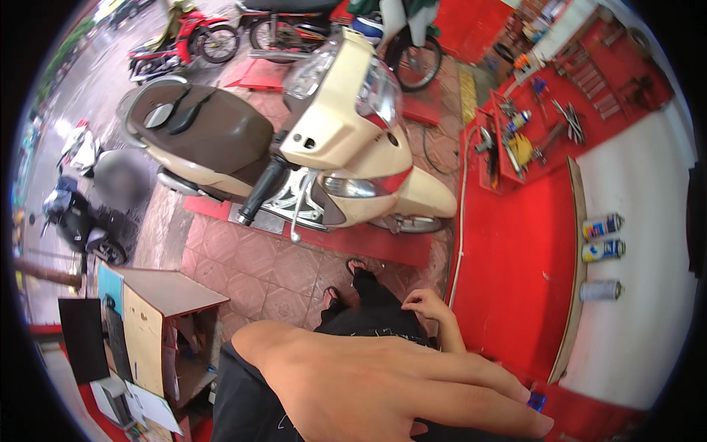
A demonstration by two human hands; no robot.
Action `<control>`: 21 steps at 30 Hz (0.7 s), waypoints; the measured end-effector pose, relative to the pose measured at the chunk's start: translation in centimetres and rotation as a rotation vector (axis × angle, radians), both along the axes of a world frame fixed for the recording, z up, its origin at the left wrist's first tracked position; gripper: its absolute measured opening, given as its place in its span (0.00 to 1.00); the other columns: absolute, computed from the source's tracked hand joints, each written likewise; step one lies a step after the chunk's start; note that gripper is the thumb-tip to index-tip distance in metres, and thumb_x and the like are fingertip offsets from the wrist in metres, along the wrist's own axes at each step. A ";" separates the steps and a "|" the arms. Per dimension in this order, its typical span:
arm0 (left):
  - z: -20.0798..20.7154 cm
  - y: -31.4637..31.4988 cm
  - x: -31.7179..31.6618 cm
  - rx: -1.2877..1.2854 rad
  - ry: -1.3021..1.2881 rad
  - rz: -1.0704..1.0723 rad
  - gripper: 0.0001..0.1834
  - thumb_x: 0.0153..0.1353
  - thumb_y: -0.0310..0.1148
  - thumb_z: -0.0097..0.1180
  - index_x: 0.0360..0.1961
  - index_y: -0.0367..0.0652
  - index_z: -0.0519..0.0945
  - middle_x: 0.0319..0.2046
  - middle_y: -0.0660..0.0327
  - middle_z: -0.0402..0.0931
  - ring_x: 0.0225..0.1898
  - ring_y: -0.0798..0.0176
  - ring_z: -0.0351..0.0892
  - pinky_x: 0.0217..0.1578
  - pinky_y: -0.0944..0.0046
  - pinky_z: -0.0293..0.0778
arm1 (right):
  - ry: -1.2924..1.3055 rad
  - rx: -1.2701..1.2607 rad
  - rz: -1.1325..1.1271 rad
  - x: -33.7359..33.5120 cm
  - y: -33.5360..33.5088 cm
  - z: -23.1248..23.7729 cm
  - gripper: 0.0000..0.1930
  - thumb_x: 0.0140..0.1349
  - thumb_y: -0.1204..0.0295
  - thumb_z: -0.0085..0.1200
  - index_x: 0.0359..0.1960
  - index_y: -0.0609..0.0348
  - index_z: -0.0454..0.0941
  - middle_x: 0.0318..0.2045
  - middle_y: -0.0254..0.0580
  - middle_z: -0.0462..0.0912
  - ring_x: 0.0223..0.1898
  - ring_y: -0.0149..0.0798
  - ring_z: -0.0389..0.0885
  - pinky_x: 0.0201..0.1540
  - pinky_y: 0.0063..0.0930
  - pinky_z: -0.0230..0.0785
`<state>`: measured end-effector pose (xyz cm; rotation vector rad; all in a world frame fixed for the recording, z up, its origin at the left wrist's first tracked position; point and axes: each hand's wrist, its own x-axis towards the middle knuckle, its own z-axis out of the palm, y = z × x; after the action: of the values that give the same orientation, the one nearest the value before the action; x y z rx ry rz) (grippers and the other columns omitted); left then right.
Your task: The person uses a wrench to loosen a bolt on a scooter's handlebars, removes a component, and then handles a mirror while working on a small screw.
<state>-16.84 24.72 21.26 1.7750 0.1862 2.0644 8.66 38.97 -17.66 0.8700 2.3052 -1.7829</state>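
Bare left hand [375,384] is held open, palm hidden. Beyond, a cream, brown-seated scooter [331,129] is parked upright. The bare right hand [430,304] is loosely bent; any grip by either cannot be told. A small blue object [537,401] is seen just beside the left fingertips [543,426].

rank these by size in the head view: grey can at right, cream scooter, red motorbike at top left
1. Cream scooter
2. Red motorbike
3. Grey can
Apparent size only: the red motorbike stands farther back than the scooter.
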 end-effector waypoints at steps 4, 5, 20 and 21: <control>-0.1 -0.2 1.6 0.071 -0.061 -0.015 0.13 0.66 0.36 0.66 0.50 0.48 0.91 0.52 0.47 0.83 0.47 0.49 0.83 0.46 0.56 0.82 | -0.063 -0.049 -0.272 6.9 -3.5 -1.2 0.09 0.70 0.70 0.59 0.35 0.63 0.85 0.28 0.37 0.84 0.32 0.30 0.81 0.37 0.27 0.74; 0.0 0.0 2.1 0.073 -0.078 -0.030 0.13 0.66 0.36 0.66 0.50 0.48 0.91 0.52 0.47 0.83 0.46 0.49 0.83 0.45 0.57 0.82 | -0.057 -0.091 -0.366 8.0 -4.3 -0.8 0.12 0.74 0.70 0.55 0.34 0.64 0.83 0.26 0.34 0.82 0.30 0.28 0.78 0.34 0.26 0.71; -10.3 4.4 0.5 -0.760 0.478 -0.093 0.23 0.54 0.20 0.64 0.54 0.38 0.86 0.43 0.53 0.88 0.41 0.53 0.89 0.43 0.58 0.82 | -0.097 0.083 -0.773 18.2 -5.7 -9.1 0.16 0.61 0.60 0.72 0.28 0.61 0.84 0.21 0.33 0.80 0.26 0.26 0.76 0.31 0.27 0.69; -11.8 5.0 0.8 -0.815 0.499 -0.061 0.22 0.54 0.21 0.66 0.53 0.39 0.87 0.41 0.55 0.89 0.39 0.58 0.89 0.37 0.62 0.81 | -0.132 0.081 -0.759 18.2 -4.5 -8.2 0.16 0.56 0.60 0.77 0.31 0.59 0.86 0.22 0.30 0.80 0.26 0.24 0.74 0.30 0.25 0.68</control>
<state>-16.03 29.74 9.45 1.6520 0.9455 1.1739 26.91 34.47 -25.91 2.0099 2.1150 -1.7617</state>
